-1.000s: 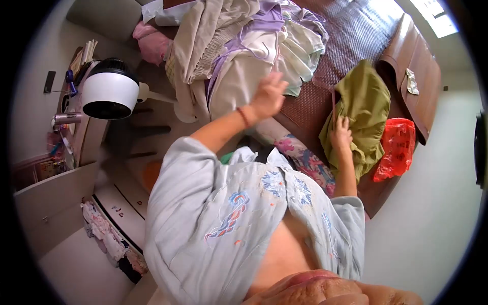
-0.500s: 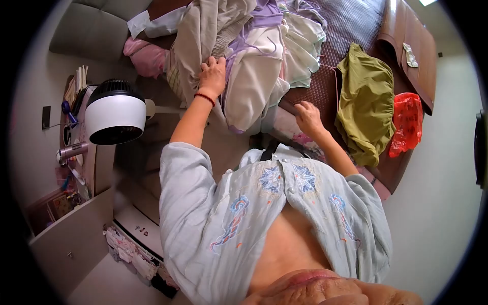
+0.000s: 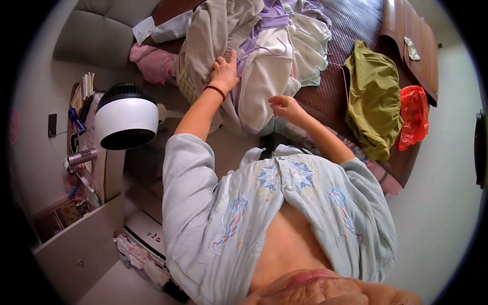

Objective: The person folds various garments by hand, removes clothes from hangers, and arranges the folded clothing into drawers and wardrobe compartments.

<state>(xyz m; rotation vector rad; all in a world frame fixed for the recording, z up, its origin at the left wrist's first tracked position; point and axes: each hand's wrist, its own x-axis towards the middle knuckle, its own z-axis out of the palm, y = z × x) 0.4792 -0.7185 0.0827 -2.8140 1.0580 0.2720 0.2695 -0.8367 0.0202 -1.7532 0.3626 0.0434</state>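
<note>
My left hand (image 3: 224, 73), with a dark red bead bracelet at its wrist, lies at the elastic edge of a grey-beige garment (image 3: 206, 48). One digit stretches out while the others bend on the cloth. My right hand (image 3: 288, 108) hovers by the lower right side of cream trousers (image 3: 262, 84) with a purple drawstring, its fingers loosely curved and nothing visible in them. Purple fabric (image 3: 273, 19) lies above the trousers. To their right is a pale garment with mint-green edging (image 3: 310, 48). Whether my right fingertips touch the trousers is unclear.
An olive-green garment (image 3: 373, 96) and a red plastic bag (image 3: 414, 117) lie on the brown woven mat (image 3: 325, 96) at the right. A white fan (image 3: 126, 122) stands at left, near a cluttered shelf. Pink cloth (image 3: 152, 62) lies left of the clothes.
My right hand has moved left from the mat's edge to the cream trousers. My left hand has shifted slightly, and one digit now extends. The whole view has shifted a little.
</note>
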